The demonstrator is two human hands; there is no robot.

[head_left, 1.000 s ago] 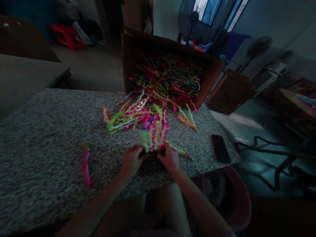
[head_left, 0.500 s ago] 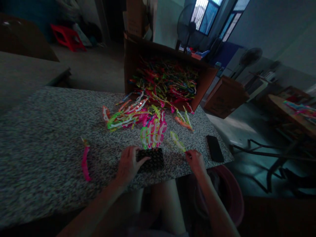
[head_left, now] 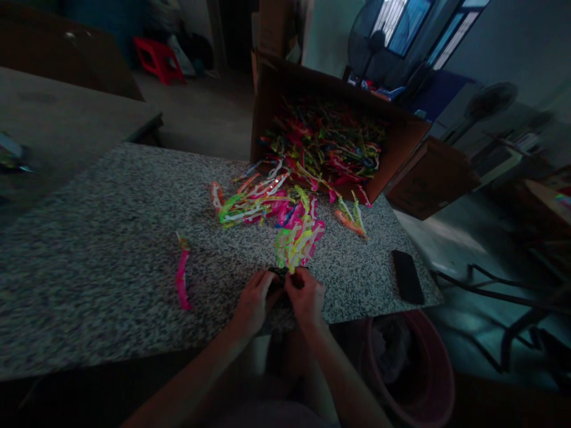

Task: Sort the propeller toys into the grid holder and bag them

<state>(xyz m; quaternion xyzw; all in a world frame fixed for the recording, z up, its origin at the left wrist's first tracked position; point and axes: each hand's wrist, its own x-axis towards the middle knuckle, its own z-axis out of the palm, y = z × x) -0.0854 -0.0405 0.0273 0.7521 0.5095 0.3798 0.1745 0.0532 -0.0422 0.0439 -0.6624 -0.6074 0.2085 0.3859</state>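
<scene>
My left hand (head_left: 253, 302) is closed on the left side of a small black block (head_left: 277, 272), which is mostly hidden between my hands. At the block's far edge, my right hand (head_left: 307, 298) pinches the near end of a translucent yellow strip (head_left: 293, 260). Several pink, green and yellow strips (head_left: 314, 233) fan out just beyond the block, their near ends close to it. A pink strip (head_left: 181, 279) lies apart on the speckled tabletop (head_left: 134, 238) to the left.
An open cardboard box (head_left: 404, 145) lies on its side at the back, full of colourful strips (head_left: 325, 142). More loose strips (head_left: 250, 205) spill before it. A black phone (head_left: 407, 277) lies near the right edge. Below stands a pink bin (head_left: 441, 380).
My right hand has moved left with the yellow strip, from the open tabletop to the black block. My left hand has shifted its hold on the block. The view has turned slightly left.
</scene>
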